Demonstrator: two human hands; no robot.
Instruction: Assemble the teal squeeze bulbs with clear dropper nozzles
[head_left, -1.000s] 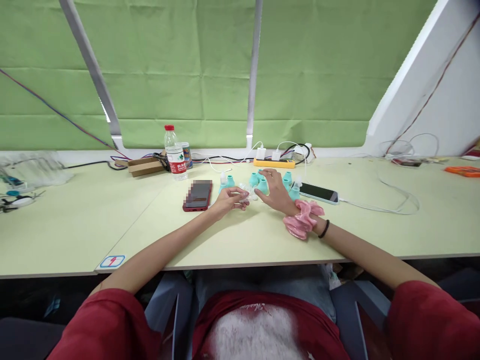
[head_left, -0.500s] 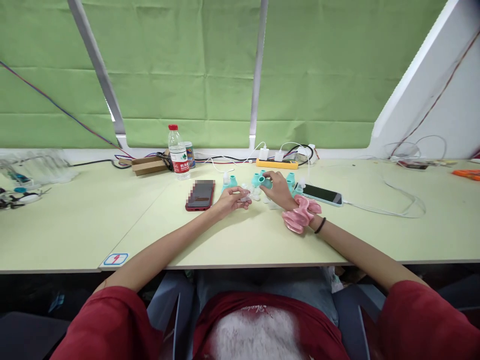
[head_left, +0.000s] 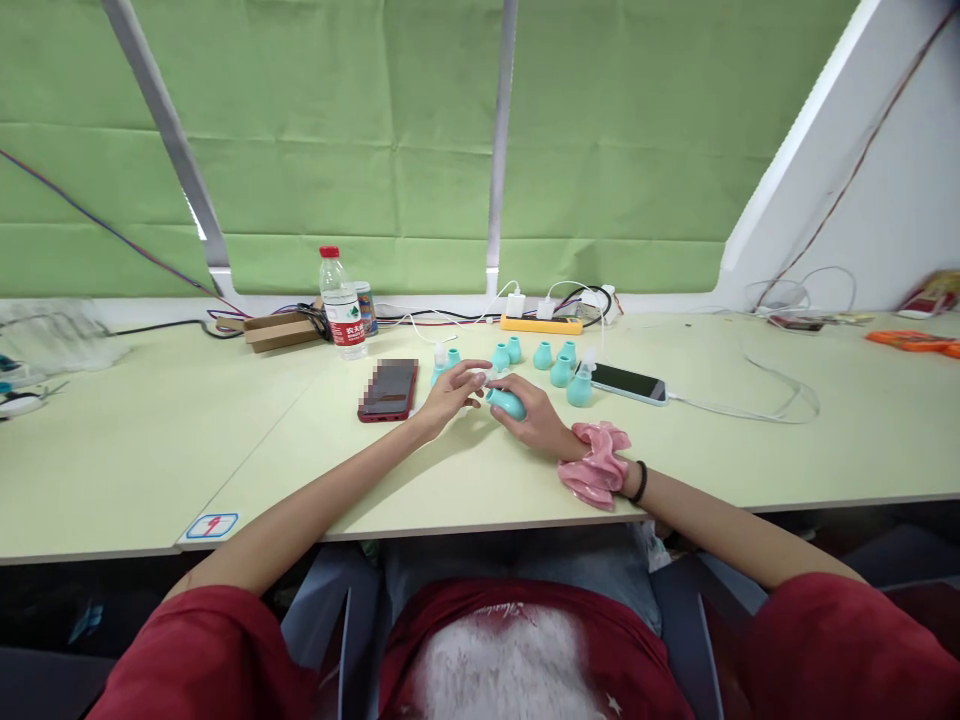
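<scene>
My right hand is closed around a teal squeeze bulb, its open neck tilted to the left. Facing it, my left hand pinches a small clear plastic nozzle near the bulb's mouth; the fingers partly hide this piece. Behind the hands lie more whitish clear pieces, half covered. To the right stand several teal bulbs, and one bulb has a clear nozzle on top. Beyond my left hand are two more bulbs, one of them with a nozzle.
A dark red phone lies left of my left hand. A charging phone rests to the right. Behind are a water bottle, a can, a cardboard box and a yellow power strip. Orange scissors are far right.
My right hand has brought the teal bulb from the group toward me and left, close to my left hand. The bulbs on the right are uncovered. The view has shifted slightly.
</scene>
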